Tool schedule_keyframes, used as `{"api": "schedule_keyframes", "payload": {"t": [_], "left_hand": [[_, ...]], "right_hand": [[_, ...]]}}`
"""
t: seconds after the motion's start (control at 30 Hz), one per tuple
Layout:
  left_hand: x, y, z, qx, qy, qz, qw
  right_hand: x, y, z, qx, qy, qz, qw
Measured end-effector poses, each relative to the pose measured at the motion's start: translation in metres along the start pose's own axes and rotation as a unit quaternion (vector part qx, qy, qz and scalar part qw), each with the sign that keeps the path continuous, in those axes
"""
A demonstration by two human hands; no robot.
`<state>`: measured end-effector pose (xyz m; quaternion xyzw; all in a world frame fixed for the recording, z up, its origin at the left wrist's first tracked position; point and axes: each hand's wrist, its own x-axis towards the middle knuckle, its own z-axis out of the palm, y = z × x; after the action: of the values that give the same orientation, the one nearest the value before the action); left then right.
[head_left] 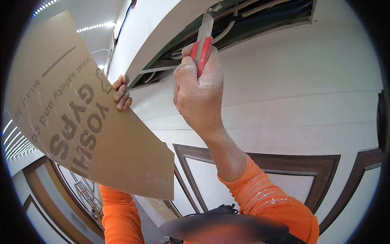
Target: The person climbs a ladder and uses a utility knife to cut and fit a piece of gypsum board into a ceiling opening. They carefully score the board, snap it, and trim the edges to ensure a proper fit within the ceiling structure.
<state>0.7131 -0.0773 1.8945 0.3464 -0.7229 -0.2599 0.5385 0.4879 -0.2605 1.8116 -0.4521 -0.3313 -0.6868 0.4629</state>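
My left hand (122,93) grips the upper right edge of a large brown plasterboard sheet (77,110), held up at the left with its printed paper face toward me. My right hand (199,85) is raised and closed around a red-handled utility knife (203,44). The knife's metal blade points up at the edge of a long open slot (227,24) in the white ceiling. Both forearms wear orange sleeves dusted with white powder.
Inside the ceiling slot run pale pipes and dark cables. A white wall (292,93) with brown-framed panels (260,171) fills the right side. Rows of small ceiling lights (95,26) show at the upper left. More brown-framed wall panels stand at the lower left.
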Motion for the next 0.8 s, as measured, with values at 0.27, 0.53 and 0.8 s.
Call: {"api": "schedule_keyframes", "payload": {"t": [0.27, 0.53, 0.8], "left_hand": [[0.002, -0.008, -0.003, -0.028, 0.040, 0.001, 0.999], [0.002, -0.002, -0.003, -0.008, 0.028, -0.002, 1.000], [0.003, -0.002, -0.004, -0.007, 0.048, -0.004, 0.999]], "right_hand": [[0.000, 0.030, 0.011, -0.036, -0.018, 0.023, 0.999], [0.007, 0.001, -0.002, 0.031, 0.052, -0.031, 0.998], [0.015, 0.001, 0.010, 0.016, 0.034, -0.034, 0.999]]}}
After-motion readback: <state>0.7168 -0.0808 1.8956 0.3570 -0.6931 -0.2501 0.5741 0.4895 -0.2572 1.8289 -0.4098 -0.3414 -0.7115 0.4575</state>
